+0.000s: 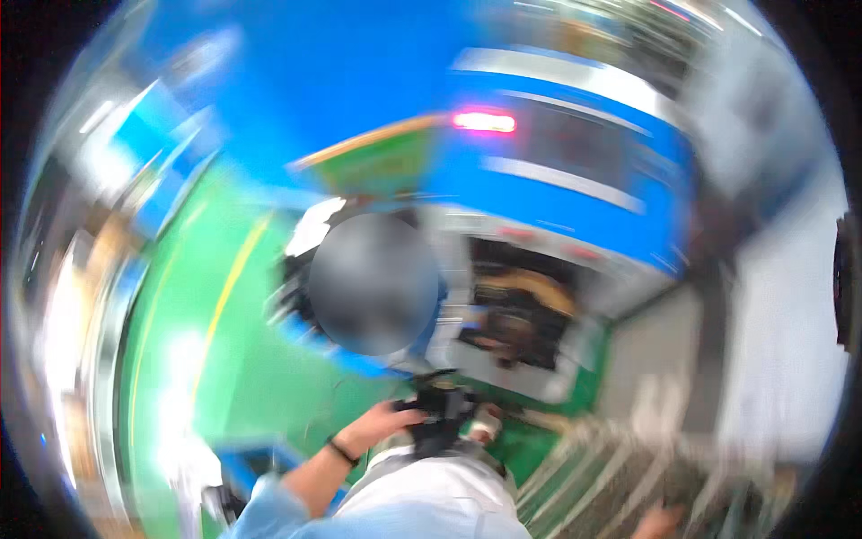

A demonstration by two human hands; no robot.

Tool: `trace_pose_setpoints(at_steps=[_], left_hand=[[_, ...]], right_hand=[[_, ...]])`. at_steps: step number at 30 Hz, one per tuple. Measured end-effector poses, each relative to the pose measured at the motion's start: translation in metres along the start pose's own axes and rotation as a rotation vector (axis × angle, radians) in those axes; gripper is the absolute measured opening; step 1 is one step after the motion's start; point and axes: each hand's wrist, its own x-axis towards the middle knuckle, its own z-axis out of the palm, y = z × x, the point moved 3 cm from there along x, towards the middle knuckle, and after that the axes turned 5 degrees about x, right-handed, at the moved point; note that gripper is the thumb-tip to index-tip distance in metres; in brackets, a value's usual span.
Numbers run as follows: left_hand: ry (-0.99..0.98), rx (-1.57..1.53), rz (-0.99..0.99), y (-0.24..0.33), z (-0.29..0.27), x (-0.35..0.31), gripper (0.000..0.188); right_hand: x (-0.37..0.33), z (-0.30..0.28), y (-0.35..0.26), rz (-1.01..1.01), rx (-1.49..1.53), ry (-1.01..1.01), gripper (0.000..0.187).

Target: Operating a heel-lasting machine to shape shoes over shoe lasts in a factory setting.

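Observation:
My left hand (384, 424), with a black band at the wrist, is in front of my body at the lower middle. Its fingers close on a dark black object (438, 415) whose kind is lost in the blur. Far off to the lower right, my right hand (660, 521) shows only as a smeared patch near the picture's edge. Its fingers cannot be made out, nor whether it holds anything. Beside it are blurred pale slats (602, 481).
A blue and white machine (660, 202) with a glowing red display (485, 121) stands ahead on the right, its dark opening (521, 310) facing me. A grey round blur (375, 283) covers the middle. Green floor (260, 359) with a yellow line (224, 296) lies left.

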Motion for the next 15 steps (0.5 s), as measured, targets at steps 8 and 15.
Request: trace_pose_setpoints(at_steps=[8,15], left_hand=[[0.597,-0.142,-0.031,-0.170,-0.078,-0.196,0.052],[1.570,-0.169,-0.125,-0.314,-0.057,-0.366,0.048]], right_hand=[[-0.082,-0.020,-0.277,-1.034,0.259,-0.272,0.040],[-0.270,0.009,-0.442,-1.482,0.002,-0.612,0.038]])
